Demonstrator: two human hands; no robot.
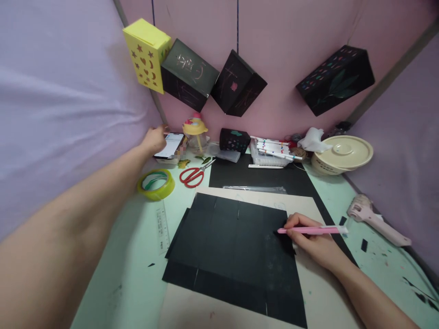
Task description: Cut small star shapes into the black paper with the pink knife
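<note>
My left hand (155, 140) reaches far forward to the left edge of a phone (172, 145) with a lit screen; its fingers are partly stretched and I cannot tell whether they touch the phone. In my right hand (308, 237) is a slim pink pen (312, 230) with a pale end, gripped between thumb and fingers. The pen lies almost level over the right side of a black paper sheet (233, 246). This sheet has creases and a few short pale lines, and rests on a larger pale board (192, 306). Another dark sheet edge shows beneath it at the left.
Yellow tape (157, 185), red-handled scissors (192, 177) and a clear ruler (162, 228) lie at left. Behind stand a bottle (195, 135), a tray of markers (272, 153) and a lidded bowl (343, 153). A glue gun (377, 221) lies right. Decorated boxes (190, 75) hang above.
</note>
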